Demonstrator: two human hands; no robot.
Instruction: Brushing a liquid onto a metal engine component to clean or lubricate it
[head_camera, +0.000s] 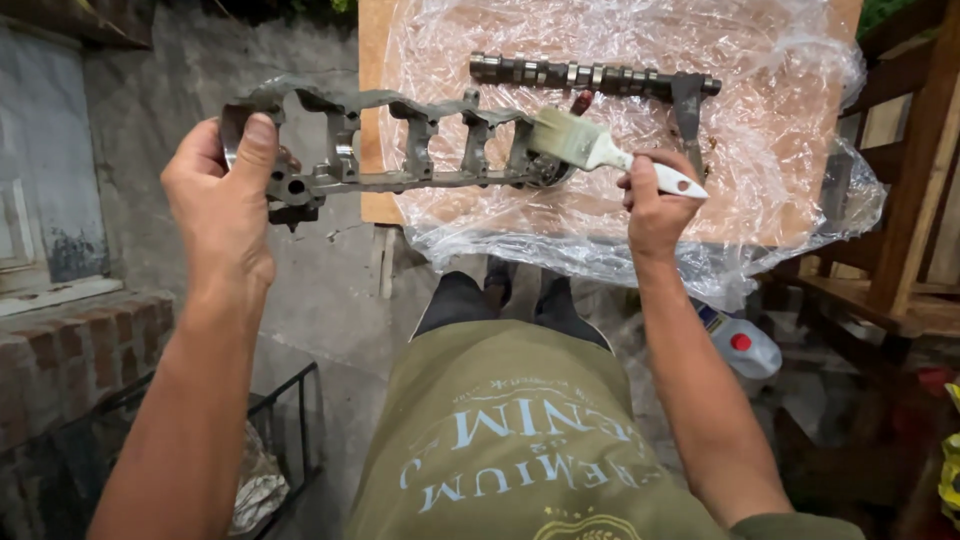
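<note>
The left hand (222, 195) clenches one end of a long grey cast-metal ladder-shaped bearing frame (400, 150), held in the air before the plastic-covered board (600, 215); the right hand (655, 205) grips a white-handled flat paintbrush (600, 148) (bristles touching the frame's far end); it looks rigid, heavy, likely greasy, best gripped by its end webs.
</note>
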